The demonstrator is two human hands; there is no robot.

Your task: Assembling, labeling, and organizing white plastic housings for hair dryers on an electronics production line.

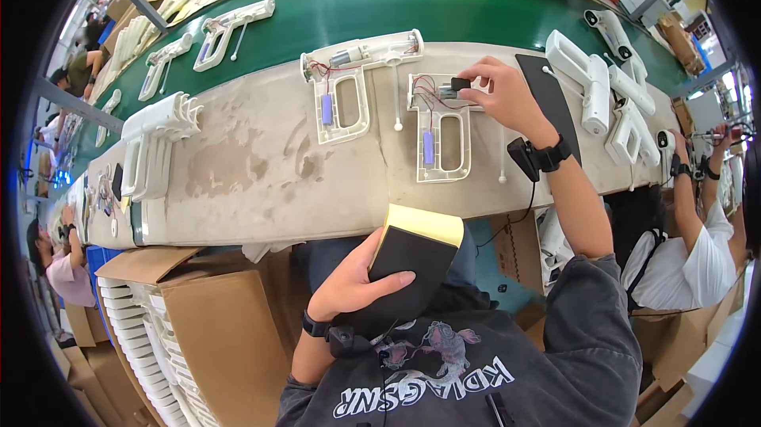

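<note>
My left hand (349, 286) is closed around a thick black pad with a yellow edge (414, 264), held tilted above my lap, thumb across its black face. At the table, my right hand (507, 98) pinches a small black piece (460, 84) against the silver motor (447, 93) of an open white gun-shaped housing half (418, 169). Red wires and a purple battery (428, 147) lie inside that housing; my fingers hide part of its barrel. To its left lies a similar wired housing half (361, 122), with a white rod (397, 102) beside it.
Stacked white housings (151, 146) stand at the left table edge. Several white units (583, 82) lie at right near a black mat (547, 94). Beyond runs a green conveyor belt (349, 3). A cardboard box (226, 324) stands lower left; a co-worker (686, 261) sits at right.
</note>
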